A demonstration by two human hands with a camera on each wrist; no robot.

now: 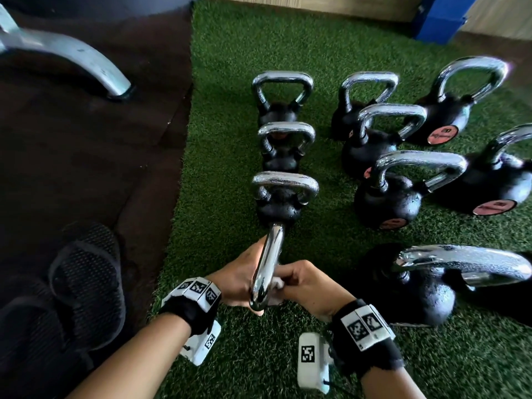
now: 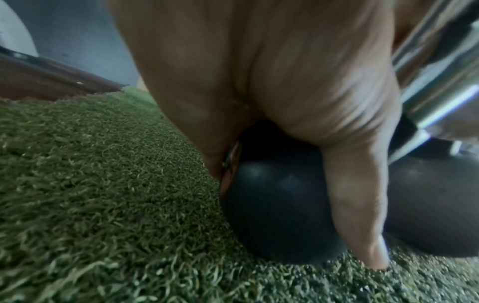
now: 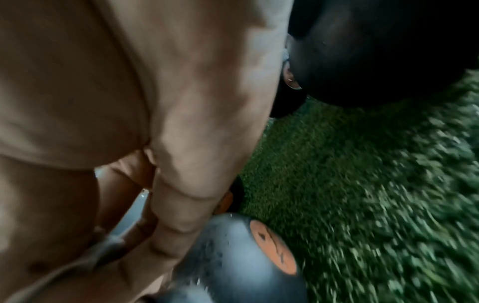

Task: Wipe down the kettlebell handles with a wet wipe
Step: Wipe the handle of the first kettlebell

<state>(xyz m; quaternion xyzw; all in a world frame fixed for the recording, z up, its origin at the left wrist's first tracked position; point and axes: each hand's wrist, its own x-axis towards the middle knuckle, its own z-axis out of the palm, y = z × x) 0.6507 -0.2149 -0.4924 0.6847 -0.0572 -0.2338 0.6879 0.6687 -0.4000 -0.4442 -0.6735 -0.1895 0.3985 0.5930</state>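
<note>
The nearest kettlebell point(image 1: 266, 266) sits on the green grass mat point(image 1: 230, 53), and both hands are on its shiny handle. The left hand point(image 1: 239, 279) is wrapped round the left side of the handle, fingers curled tight on it. The right hand point(image 1: 305, 283) is closed on a white wipe point(image 1: 275, 285), pressing it against the right side of the same handle.

Beyond this kettlebell, three more kettlebells point(image 1: 283, 194) stand in a straight row going away from it. To its right stand six bigger kettlebells point(image 1: 403, 185). Some of those have round pink labels point(image 1: 493, 207) low on their black bodies, but the writing is too small and blurry to read.

To the left of the kettlebell, off the grass, a dark shoe point(image 1: 86, 280) rests on the dark floor point(image 1: 86, 156). Far past it, a grey metal leg point(image 1: 72, 59) curves down to that floor.
</note>
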